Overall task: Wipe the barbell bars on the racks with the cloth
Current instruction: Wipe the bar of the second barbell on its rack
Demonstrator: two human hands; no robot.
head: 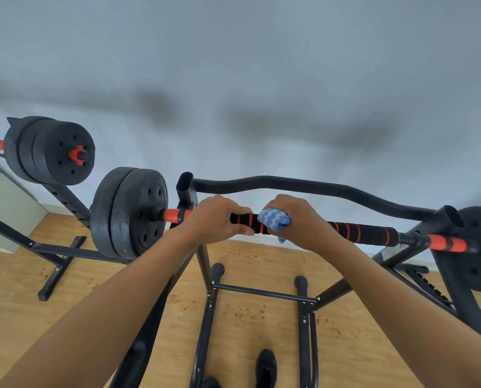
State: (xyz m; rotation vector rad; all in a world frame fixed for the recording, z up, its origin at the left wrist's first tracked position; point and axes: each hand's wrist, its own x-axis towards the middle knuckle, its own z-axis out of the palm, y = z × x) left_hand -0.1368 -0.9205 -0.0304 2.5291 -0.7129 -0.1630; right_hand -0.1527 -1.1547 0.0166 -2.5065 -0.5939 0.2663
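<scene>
pale grey wall filled the background above a wooden floor [247,326]. across the black rack [187,191] lay the barbell bar [359,232], its long axis running left to right, dipping slightly rightward, weight plates [130,214] at its left end. the left hand [215,218] curled around the striped grip. just beside it, the right hand [301,219] gripped a blue-and-white cloth [273,219] against the bar. open bar stretched rightward.
</scene>
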